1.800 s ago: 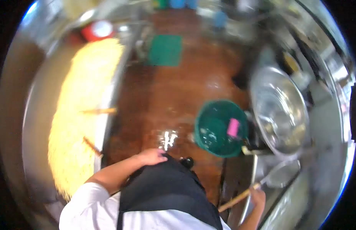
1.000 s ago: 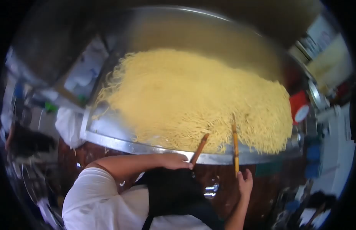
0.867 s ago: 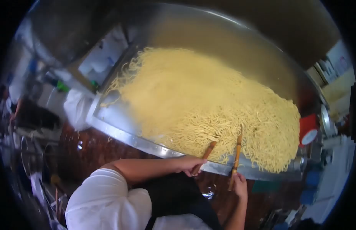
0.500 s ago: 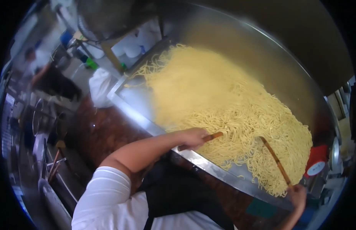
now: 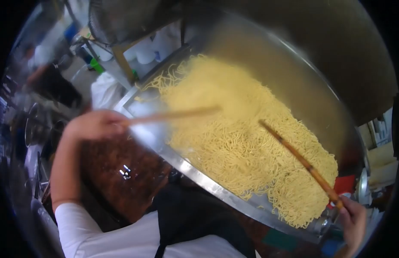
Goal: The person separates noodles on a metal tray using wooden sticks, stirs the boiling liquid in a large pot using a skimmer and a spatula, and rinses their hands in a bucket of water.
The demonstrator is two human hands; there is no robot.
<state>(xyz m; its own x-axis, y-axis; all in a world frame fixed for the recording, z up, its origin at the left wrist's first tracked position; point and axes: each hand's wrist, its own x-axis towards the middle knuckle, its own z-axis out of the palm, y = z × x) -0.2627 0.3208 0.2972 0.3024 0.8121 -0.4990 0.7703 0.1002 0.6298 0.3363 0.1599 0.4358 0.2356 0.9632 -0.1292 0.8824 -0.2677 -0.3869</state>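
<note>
A large heap of yellow noodles [image 5: 234,146] lies in a wide metal tray [image 5: 199,176], with steam over its far left part. My left hand [image 5: 98,124], slightly blurred, is wrapped round one end of a wooden stick [image 5: 169,115], whose other end reaches over the noodles. At the right, my right hand [image 5: 353,219] grips the near end of a longer bamboo stick [image 5: 302,161]. This stick slants up and left across the heap. Both hands are outside the tray's near edge, far apart.
A person [image 5: 53,81] in dark clothing is at the upper left, blurred. A white bag [image 5: 105,90] hangs near the tray's left corner. Beyond the right end is a red scale [image 5: 345,185]. Reddish floor [image 5: 118,172] shows below the tray, with a green mat [image 5: 279,240].
From the sink side, the view has turned to the tray, and both hands have taken hold of the sticks. Lately my left hand has swung left with its stick, and my right slightly right.
</note>
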